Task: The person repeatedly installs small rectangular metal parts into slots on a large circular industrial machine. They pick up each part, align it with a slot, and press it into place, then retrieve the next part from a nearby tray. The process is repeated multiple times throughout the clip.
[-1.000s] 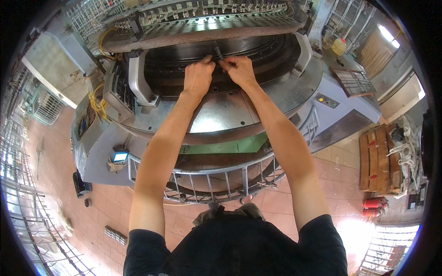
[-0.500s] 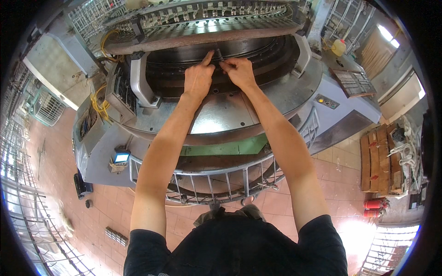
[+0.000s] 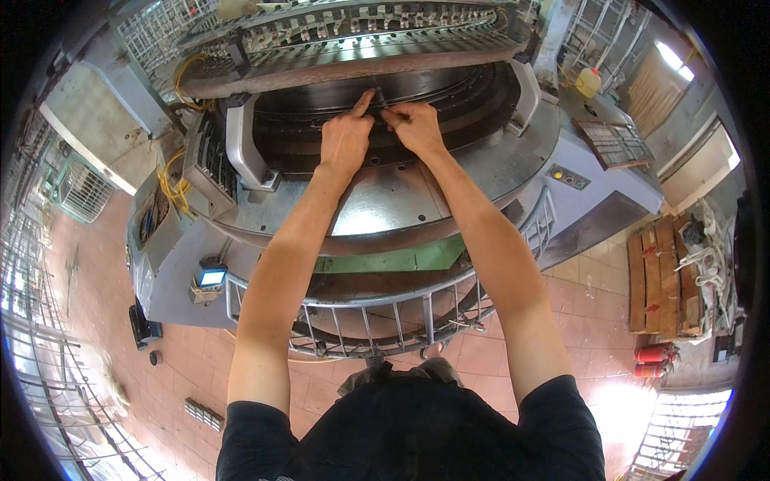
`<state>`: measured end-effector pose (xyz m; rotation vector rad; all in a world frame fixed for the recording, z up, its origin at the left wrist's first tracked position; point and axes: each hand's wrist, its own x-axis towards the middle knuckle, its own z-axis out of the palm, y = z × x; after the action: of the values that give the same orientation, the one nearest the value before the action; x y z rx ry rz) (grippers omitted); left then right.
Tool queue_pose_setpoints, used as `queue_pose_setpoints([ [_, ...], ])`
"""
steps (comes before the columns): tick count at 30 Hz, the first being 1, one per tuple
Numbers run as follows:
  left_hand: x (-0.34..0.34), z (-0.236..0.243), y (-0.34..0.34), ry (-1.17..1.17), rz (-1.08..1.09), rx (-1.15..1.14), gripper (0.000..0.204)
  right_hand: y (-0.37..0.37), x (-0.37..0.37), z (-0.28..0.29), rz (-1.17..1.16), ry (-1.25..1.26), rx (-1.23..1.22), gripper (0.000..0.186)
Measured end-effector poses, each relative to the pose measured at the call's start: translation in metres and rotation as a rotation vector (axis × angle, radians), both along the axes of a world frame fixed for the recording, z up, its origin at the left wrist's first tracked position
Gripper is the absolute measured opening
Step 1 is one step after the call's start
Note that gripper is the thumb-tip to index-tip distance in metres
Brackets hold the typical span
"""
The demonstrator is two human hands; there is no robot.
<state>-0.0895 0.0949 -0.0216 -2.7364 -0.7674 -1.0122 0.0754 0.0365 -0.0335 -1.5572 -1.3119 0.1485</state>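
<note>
Both my hands reach into the gap under the upper ring of a round metal machine that looks like a circular knitting machine (image 3: 377,200). My left hand (image 3: 346,140) has its index finger stretched toward the dark inner cylinder (image 3: 321,100), while the other fingers curl; nothing shows in it. Beside it, my right hand (image 3: 415,127) pinches a small slim metal piece (image 3: 379,96) between thumb and fingertips, upright against the cylinder. The piece's lower end is hidden by the fingers, so its exact kind is unclear.
Grey uprights (image 3: 245,144) flank the gap. A curved guard rail (image 3: 385,309) stands between my body and the machine. A small lit screen (image 3: 212,276) is at left, a button panel (image 3: 568,176) at right. Wooden pallets (image 3: 662,276) and red cylinders (image 3: 654,361) stand farther right.
Both hands hold nearly the same place. My right hand has shifted very slightly to the left; the slim piece stays in its pinch.
</note>
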Motion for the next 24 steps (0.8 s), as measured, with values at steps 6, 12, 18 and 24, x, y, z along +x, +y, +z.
queue_pose_setpoints([
  [6,0.0,-0.001,0.001,0.001,-0.009,0.049,0.009,0.0,-0.001,0.002,-0.017,-0.009,-0.019,0.023],
  [12,0.001,-0.001,0.002,0.018,0.004,0.045,0.008,-0.005,-0.005,0.007,-0.029,0.008,-0.053,0.023],
  [18,0.001,0.001,0.0,0.034,0.009,0.038,0.009,-0.007,-0.007,0.01,-0.026,0.008,-0.036,0.021],
  [24,0.0,0.002,0.0,0.024,-0.002,0.038,0.01,-0.005,-0.006,0.008,-0.043,-0.018,-0.029,0.021],
])
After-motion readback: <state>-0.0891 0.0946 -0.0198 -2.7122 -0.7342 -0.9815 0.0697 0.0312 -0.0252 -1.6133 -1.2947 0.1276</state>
